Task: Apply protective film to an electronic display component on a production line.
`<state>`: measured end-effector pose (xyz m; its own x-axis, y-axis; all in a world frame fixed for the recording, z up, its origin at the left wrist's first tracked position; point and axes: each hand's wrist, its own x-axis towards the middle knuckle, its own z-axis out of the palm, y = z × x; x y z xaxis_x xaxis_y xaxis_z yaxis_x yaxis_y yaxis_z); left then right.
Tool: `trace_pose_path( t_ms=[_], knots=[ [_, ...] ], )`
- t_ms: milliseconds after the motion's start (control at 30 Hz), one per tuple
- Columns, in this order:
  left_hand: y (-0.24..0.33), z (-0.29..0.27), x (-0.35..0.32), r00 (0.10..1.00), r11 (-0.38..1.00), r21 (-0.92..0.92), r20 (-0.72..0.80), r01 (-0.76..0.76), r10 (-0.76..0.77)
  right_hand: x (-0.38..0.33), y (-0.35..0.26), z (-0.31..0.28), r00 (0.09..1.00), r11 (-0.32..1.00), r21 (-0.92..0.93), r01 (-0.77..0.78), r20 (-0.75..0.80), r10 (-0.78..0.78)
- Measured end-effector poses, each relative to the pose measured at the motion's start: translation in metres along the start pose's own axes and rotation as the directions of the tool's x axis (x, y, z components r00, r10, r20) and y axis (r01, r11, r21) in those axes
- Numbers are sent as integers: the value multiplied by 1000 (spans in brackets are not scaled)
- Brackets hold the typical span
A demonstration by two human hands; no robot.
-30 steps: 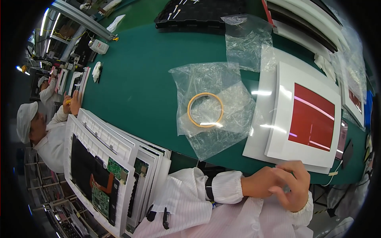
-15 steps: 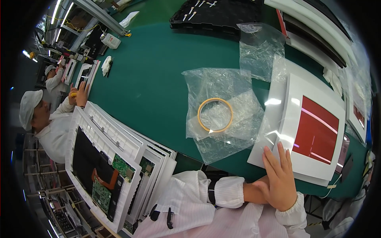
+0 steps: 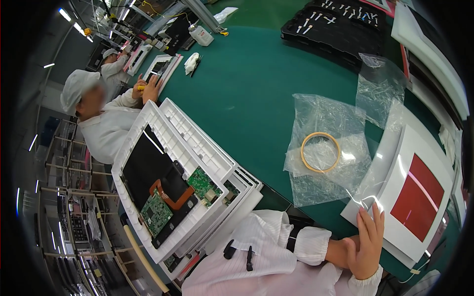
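Observation:
My right hand lies over my left wrist, fingers stretched out and fairly close together. Its fingertips are at the near left edge of a white panel with a dark red screen area, and nothing is gripped in it. From the left, my left forearm in a white sleeve with a black wristband runs beneath the right hand. My left hand's fingers are hidden there. Beyond my hands, a roll of yellowish tape lies flat on a clear plastic bag.
At my left a stack of white frames carries green circuit boards. A black tray with small parts stands at the far right, near another clear bag. A co-worker works at the far left; a white bottle stands beyond.
The view has turned leftward, so everything sits farther right in it. Relative to the panel, my right hand has barely moved.

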<state>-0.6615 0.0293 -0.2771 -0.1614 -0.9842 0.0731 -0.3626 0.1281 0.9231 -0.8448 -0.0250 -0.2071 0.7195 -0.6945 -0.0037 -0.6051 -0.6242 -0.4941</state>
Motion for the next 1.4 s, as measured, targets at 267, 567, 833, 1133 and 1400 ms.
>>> trace_pose_path(
  t_ms=[267, 567, 833, 1133, 1400],
  knots=[
    [2, 0, 7, 1000, 999, -32, -4, -26, 26, -3, 3, -1, 999, 996, 92, 22, -27, -20],
    [12, 51, 49, 958, 956, -252, 201, -152, 206, 3, 3, 2, 985, 987, 136, 83, -164, -60],
    [24, 64, 56, 909, 930, -326, 315, -167, 274, -5, 9, 3, 879, 961, 78, 264, -430, -207],
    [28, 76, 53, 859, 909, -398, 415, -126, 301, -44, 14, -14, 859, 923, 221, 315, -480, -178],
    [38, 79, 43, 835, 924, -331, 550, 190, 26, -98, 22, -36, 847, 976, 212, 47, -526, 74]
  ],
)
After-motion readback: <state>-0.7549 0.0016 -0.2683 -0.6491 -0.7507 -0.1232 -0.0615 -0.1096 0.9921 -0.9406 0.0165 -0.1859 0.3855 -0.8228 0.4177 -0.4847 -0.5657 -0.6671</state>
